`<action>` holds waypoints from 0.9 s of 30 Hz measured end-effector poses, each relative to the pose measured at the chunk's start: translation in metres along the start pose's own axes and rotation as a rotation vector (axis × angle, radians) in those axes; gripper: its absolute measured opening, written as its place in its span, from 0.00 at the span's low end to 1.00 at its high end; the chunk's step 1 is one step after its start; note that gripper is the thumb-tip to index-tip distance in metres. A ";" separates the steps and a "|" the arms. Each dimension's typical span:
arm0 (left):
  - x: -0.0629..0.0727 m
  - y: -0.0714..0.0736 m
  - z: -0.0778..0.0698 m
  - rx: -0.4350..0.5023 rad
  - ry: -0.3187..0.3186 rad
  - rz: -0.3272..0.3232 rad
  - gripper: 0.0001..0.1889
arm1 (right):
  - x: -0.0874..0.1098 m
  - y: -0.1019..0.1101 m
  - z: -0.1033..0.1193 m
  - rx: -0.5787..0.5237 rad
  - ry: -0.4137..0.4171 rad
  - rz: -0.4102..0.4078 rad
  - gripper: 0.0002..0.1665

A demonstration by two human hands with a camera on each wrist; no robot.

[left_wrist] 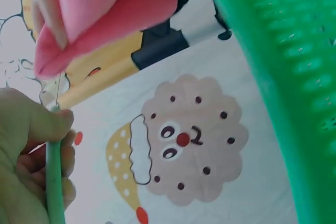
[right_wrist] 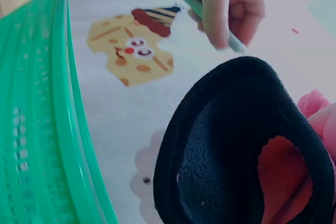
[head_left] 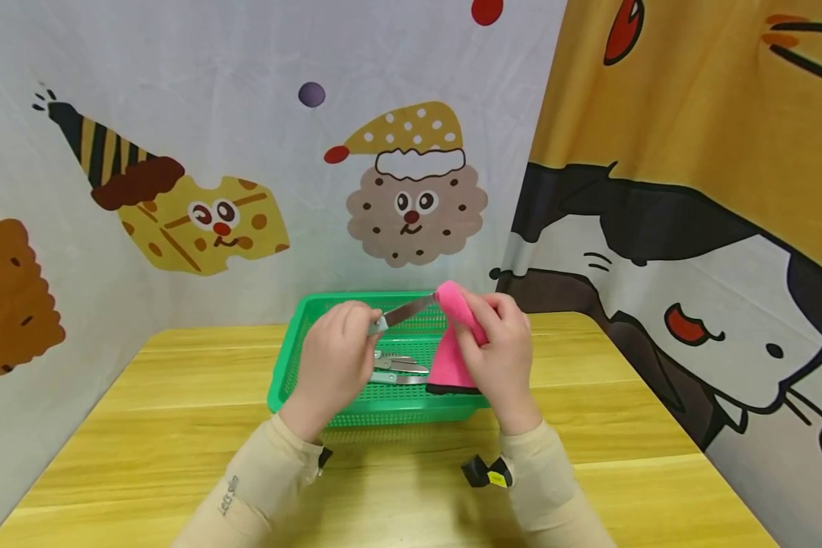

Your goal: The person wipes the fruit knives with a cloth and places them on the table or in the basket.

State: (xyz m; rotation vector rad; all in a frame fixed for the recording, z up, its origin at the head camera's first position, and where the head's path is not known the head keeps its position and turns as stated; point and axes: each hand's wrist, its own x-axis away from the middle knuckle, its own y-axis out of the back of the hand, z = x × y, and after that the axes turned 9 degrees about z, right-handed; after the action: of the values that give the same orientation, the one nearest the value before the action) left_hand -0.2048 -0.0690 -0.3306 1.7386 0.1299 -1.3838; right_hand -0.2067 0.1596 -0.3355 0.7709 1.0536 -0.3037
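My left hand (head_left: 336, 358) grips a knife (head_left: 409, 309) by its pale green handle (left_wrist: 54, 182), the blade pointing up to the right over the basket. In my right hand (head_left: 505, 350) is a pink cloth (head_left: 450, 364) with a black edge, pinched between thumb and fingers. Its folded upper end meets the blade's tip, which it hides. The lower part of the cloth hangs loose, and the right wrist view looks into its dark inner side (right_wrist: 210, 145). Beneath the hands, several knives (head_left: 387, 378) with similar handles lie in the green plastic basket (head_left: 284, 369).
The basket stands on a wood-grain table (head_left: 199, 396) near its back edge. A white curtain (head_left: 240, 68) with cartoon prints hangs right behind it, and a yellow one (head_left: 712, 114) on the right. Black wrist straps (head_left: 476, 472) sit at the sleeves.
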 end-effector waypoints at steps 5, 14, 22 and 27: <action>-0.016 0.011 0.015 0.051 -0.031 0.119 0.15 | 0.003 0.018 -0.015 -0.043 -0.078 -0.016 0.18; -0.050 0.009 0.055 0.166 0.024 0.341 0.13 | 0.019 0.047 -0.041 -0.011 -0.224 -0.025 0.21; -0.061 -0.017 0.082 0.190 0.031 0.510 0.12 | 0.035 0.057 -0.062 0.057 -0.249 0.007 0.20; -0.056 -0.040 0.092 0.178 0.028 0.589 0.12 | 0.043 0.056 -0.071 0.063 -0.214 0.004 0.21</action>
State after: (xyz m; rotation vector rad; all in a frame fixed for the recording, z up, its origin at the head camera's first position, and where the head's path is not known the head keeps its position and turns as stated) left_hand -0.3157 -0.0843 -0.3057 1.7478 -0.4698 -0.9538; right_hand -0.2009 0.2540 -0.3677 0.7787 0.8441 -0.4090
